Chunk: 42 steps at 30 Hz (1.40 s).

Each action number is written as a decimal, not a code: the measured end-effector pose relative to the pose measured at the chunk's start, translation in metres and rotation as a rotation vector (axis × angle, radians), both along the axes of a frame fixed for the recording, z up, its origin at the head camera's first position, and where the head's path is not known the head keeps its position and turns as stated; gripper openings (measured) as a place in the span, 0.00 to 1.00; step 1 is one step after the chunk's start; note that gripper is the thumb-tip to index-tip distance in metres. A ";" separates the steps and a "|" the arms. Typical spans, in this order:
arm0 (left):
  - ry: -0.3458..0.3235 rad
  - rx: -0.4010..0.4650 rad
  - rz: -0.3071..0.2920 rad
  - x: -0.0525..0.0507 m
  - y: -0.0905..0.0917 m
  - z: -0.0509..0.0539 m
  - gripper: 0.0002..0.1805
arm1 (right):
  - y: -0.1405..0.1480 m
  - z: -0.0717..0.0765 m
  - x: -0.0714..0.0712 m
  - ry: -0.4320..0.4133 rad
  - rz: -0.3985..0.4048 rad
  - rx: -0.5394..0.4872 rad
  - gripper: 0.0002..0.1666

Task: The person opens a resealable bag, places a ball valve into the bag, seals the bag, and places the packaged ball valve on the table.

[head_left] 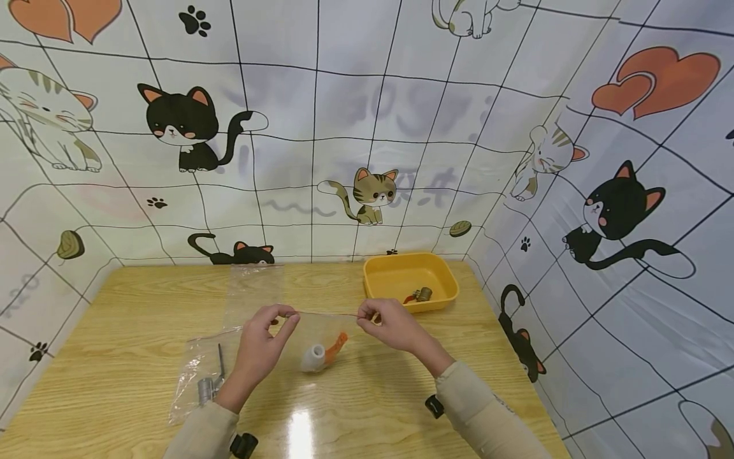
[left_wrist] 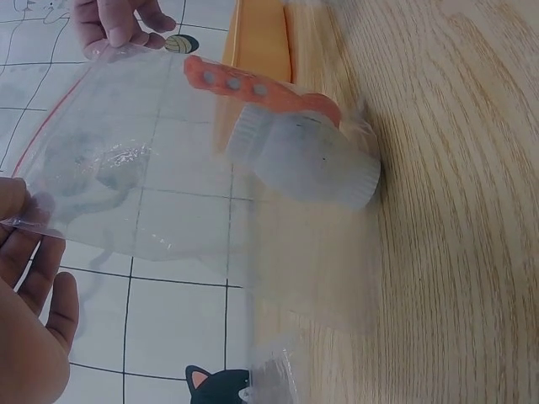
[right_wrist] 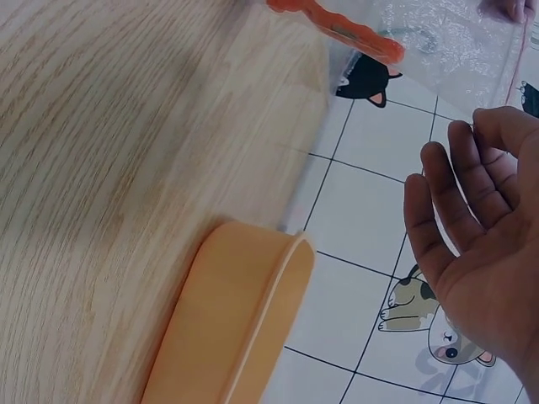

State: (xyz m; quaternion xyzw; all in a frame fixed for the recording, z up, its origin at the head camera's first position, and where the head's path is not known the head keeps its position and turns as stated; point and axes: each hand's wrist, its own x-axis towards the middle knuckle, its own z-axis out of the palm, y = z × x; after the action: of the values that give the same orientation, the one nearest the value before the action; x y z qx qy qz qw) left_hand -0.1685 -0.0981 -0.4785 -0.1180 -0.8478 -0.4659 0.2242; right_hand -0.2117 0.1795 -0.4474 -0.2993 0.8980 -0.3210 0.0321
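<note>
A clear zip bag (left_wrist: 126,151) with a red line along its top edge is stretched between both hands above the table. My left hand (head_left: 260,344) pinches one top corner between thumb and forefinger. At the opposite corner, my right hand (head_left: 390,325) pinches with its other fingers loosely bent, as the right wrist view shows. Low in the bag sits a white plastic pipe fitting (left_wrist: 307,160), and an orange handle (left_wrist: 253,87) with holes lies against it.
A yellow tray (head_left: 367,280) at the back right holds a brass-coloured metal fitting (head_left: 424,294) and a small red item. Left of the hands lies another clear bag (head_left: 189,363) with a grey metal cylinder (head_left: 205,390) and a dark rod. One flat clear bag (head_left: 252,287) lies behind it.
</note>
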 end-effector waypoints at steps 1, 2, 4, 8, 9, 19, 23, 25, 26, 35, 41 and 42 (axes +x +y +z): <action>0.000 0.000 0.002 0.000 0.000 0.000 0.02 | 0.000 -0.001 0.000 0.010 0.004 0.000 0.03; 0.001 -0.001 0.004 0.000 0.000 0.000 0.02 | 0.000 -0.001 0.000 0.022 0.009 -0.002 0.04; 0.000 -0.002 0.006 0.000 0.000 0.000 0.02 | -0.001 -0.003 0.001 0.033 0.010 -0.010 0.04; -0.006 0.001 0.005 0.002 0.000 0.002 0.02 | -0.004 -0.007 0.001 0.011 -0.015 -0.056 0.04; -0.009 0.005 0.003 0.002 0.000 0.002 0.02 | -0.005 -0.009 0.001 -0.006 -0.027 -0.069 0.04; -0.015 0.022 -0.022 0.009 0.005 0.005 0.03 | -0.019 -0.034 0.002 -0.166 -0.067 -0.228 0.08; -0.004 0.020 -0.027 0.012 0.007 0.005 0.03 | -0.029 -0.033 0.007 -0.204 -0.084 -0.283 0.17; 0.014 0.024 -0.027 0.013 0.008 0.004 0.03 | -0.032 -0.034 0.008 -0.230 -0.085 -0.306 0.18; 0.023 0.026 -0.025 0.013 0.008 0.004 0.04 | -0.033 -0.033 0.009 -0.245 -0.086 -0.320 0.19; 0.006 0.037 -0.015 0.015 0.005 0.006 0.03 | -0.044 -0.072 -0.003 -0.390 0.000 -0.452 0.15; -0.021 0.030 0.053 0.014 -0.002 0.005 0.03 | -0.053 -0.078 -0.002 -0.391 0.000 -0.484 0.14; -0.027 0.030 0.069 0.014 -0.003 0.005 0.02 | -0.055 -0.077 -0.001 -0.383 -0.009 -0.468 0.14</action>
State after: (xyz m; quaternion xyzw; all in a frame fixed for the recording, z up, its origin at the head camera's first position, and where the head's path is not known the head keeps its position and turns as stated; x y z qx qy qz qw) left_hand -0.1545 -0.1013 -0.4735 -0.0789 -0.8473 -0.4719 0.2305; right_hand -0.2127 0.1249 -0.5248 -0.2287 0.7785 -0.5700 0.1296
